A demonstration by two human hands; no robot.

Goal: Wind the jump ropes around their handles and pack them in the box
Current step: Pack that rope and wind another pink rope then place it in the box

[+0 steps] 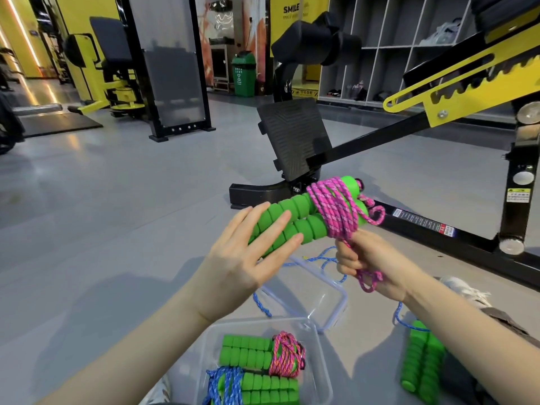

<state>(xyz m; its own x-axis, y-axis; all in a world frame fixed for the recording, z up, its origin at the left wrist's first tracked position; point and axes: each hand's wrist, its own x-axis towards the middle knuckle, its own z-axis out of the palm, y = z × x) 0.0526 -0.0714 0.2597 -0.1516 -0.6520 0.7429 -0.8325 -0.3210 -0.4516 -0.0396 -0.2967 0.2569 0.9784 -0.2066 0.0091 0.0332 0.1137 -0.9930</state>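
Left hand (242, 258): nearest the lens, forearm rising from the bottom edge; back of the hand faces the camera; fingers straight and spread, laid across the near end of the green handles (292, 220); thumb hidden
Right hand: the right hand (371, 264) comes in from the lower right, fingers curled; it pinches the pink rope (336, 209) just below the coil; a short loose loop of the same rope hangs over the hand
Floor (117, 214): smooth grey, glossy, with light streaks at far left
Bench machine (438, 92): black and yellow frame crossing the right side; ribbed black foot plate (295, 135) tilted up behind the hands
Room: gym; yellow walls; grey cubby shelving (380, 54) at the back; green bin (244, 74) by a doorway
Box (324, 375): clear plastic, on the floor below the hands; holds a pink-wound bundle (254, 353) and, nearer the camera, a blue-wound bundle (263, 388)
Lid (321, 299): clear, flat on the floor just beyond the box
Held rope: two handles side by side, raised above the box; pink rope coiled around their far end
Blue rope (330, 258): unwound, trailing across the lid; its spare handles (420, 361) lie on the floor right of the box
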